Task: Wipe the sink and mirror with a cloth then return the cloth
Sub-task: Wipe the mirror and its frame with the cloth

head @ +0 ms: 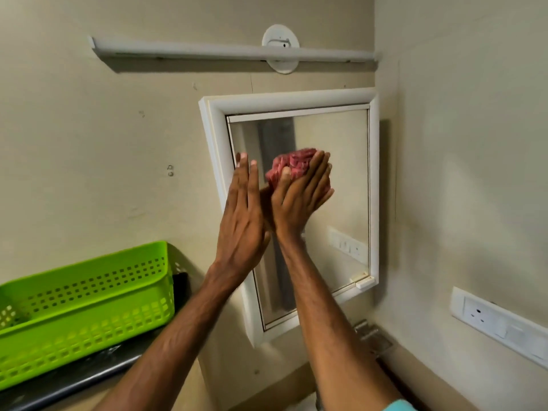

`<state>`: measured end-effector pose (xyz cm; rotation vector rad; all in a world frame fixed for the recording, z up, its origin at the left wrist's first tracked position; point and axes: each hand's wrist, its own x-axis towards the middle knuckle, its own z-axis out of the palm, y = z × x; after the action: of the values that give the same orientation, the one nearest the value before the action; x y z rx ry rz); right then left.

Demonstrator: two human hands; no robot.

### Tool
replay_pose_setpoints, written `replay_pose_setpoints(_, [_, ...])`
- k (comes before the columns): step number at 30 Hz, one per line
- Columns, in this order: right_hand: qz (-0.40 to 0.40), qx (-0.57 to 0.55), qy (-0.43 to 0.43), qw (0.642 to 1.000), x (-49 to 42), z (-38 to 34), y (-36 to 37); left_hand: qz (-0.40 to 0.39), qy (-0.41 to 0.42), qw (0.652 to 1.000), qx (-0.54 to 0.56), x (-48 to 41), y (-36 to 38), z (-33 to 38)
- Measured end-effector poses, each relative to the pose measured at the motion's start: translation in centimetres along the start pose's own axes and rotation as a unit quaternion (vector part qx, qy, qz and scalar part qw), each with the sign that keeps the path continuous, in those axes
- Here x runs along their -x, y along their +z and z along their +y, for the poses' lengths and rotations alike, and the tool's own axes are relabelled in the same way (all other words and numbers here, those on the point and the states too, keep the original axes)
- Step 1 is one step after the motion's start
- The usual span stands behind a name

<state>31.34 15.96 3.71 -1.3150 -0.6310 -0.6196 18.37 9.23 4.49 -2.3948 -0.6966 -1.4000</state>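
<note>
Red cloth: bunched up, pressed on the mirror glass, near the middle.
Right hand: its grip is clamped on the cloth, fingers wrapped over it.
Left hand: flat and open, fingers straight, fingertips at the mirror's left edge, holding nothing.
Mirror frame: white, on the wall.
Green basket: low on the left, on a dark counter.
Light bar: above the mirror.
Wall socket: on the right.
</note>
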Motion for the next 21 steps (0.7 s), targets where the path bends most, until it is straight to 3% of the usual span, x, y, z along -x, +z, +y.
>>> replay_pose_setpoints(4, [-0.015, 0.007, 0.072, 0.997, 4.6, 7.4, -2.0, -0.006, 0.003, 0.999, 0.032, 0.0, 0.1, 1.2])
replay_pose_setpoints(7, [-0.059, 0.021, 0.174, 0.983, 8.7, 12.8, -4.0, 0.009, 0.017, 1.0, 0.015, -0.3, 0.6, 1.1])
replay_pose_setpoints(11, [-0.068, 0.042, 0.343, 0.936, 12.8, 16.1, -6.1, -0.002, 0.007, 1.0, 0.012, -0.8, 1.6, 1.7])
replay_pose_setpoints(15, [-0.081, 0.015, 0.479, 0.874, 8.4, 12.8, -5.5, -0.014, 0.016, 1.0, 0.007, -0.8, 2.3, 2.4])
replay_pose_setpoints(21, [-0.048, -0.013, 0.345, 0.937, -5.3, 3.8, -2.2, -0.009, 0.004, 0.999, 0.033, -1.6, 2.5, 2.3])
